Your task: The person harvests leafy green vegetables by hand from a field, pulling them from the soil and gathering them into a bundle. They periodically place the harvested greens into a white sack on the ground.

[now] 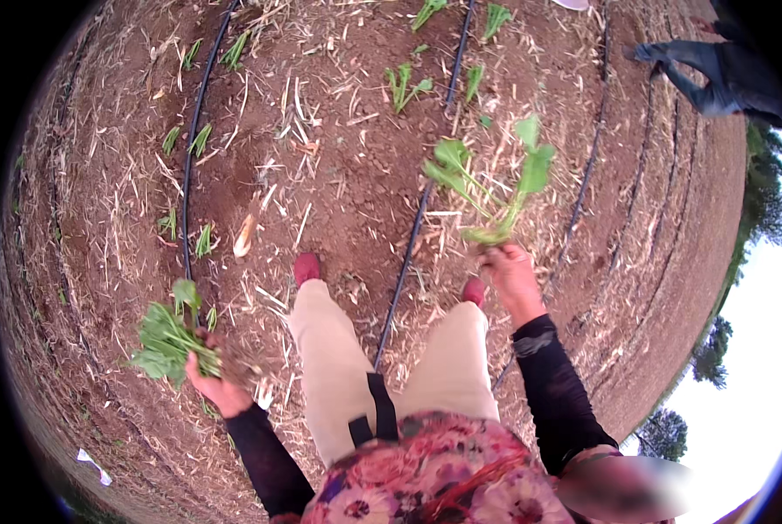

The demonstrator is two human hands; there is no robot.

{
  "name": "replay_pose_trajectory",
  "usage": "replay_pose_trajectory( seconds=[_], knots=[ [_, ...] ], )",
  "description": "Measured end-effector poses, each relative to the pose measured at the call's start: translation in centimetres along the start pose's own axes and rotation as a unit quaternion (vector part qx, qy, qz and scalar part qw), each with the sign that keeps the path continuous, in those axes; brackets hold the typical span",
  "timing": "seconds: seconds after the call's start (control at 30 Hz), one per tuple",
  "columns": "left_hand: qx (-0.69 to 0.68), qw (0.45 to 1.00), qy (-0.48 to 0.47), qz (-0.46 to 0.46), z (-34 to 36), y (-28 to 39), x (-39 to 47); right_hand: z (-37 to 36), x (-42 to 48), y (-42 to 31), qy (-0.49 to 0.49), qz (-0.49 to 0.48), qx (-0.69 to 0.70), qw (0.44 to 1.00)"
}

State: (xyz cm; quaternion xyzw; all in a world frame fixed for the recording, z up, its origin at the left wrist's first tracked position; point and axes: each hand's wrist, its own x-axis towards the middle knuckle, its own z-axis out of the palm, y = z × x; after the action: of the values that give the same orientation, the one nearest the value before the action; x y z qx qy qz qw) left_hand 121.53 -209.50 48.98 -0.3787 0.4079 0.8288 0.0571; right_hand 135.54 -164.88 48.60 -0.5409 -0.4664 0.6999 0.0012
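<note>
My left hand (217, 383) is closed around a bunch of leafy green seedlings (168, 340), their roots pointing to the right. It is held at the lower left, over a black drip irrigation line (191, 164). In my right hand (510, 272) is a smaller green seedling (509, 216), gripped near its base, with leaves spreading away from me. That hand is slightly blurred and held to the right of the middle drip line (417, 229). Whether the seedling's roots touch the ground cannot be told.
Small green plants (402, 88) stand along the drip lines on brown soil strewn with dry straw. A corn husk (244, 236) lies ahead of my feet. Another person (712, 72) in jeans is at the upper right. A white scrap (94, 466) lies at the lower left.
</note>
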Motion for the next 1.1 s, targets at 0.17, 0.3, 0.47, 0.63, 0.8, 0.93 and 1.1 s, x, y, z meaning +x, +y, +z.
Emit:
replay_pose_trajectory(
  seconds=[0.17, 0.3, 0.47, 0.63, 0.8, 0.93, 1.1],
  knots=[
    [-0.042, 0.982, -0.066, -0.172, -0.8, -11.7, 3.1, 4.7, 15.0, 14.3, -0.006, -0.091, -0.14, 0.986],
    [0.07, 0.975, -0.026, -0.21, -3.2, -24.2, 4.0, 8.5, 24.7, 20.7, 0.111, -0.171, -0.151, 0.967],
    [0.184, 0.929, -0.013, -0.32, -5.4, -34.0, 2.9, 5.9, 37.9, 26.9, 0.144, -0.312, -0.156, 0.926],
    [0.244, 0.926, 0.002, -0.288, -5.6, -36.1, 3.4, 6.1, 39.7, 32.6, 0.203, -0.29, -0.44, 0.826],
    [0.237, 0.94, -0.001, -0.245, -7.2, -35.6, 4.2, 8.7, 37.3, 34.7, 0.204, -0.245, -0.523, 0.79],
    [0.233, 0.946, -0.009, -0.225, -7.6, -35.8, 4.7, 7.7, 36.1, 36.2, 0.176, -0.22, -0.518, 0.808],
    [0.244, 0.94, 0.001, -0.236, -7.0, -35.4, 5.1, 7.5, 33.0, 40.1, 0.153, -0.215, -0.526, 0.809]
  ],
)
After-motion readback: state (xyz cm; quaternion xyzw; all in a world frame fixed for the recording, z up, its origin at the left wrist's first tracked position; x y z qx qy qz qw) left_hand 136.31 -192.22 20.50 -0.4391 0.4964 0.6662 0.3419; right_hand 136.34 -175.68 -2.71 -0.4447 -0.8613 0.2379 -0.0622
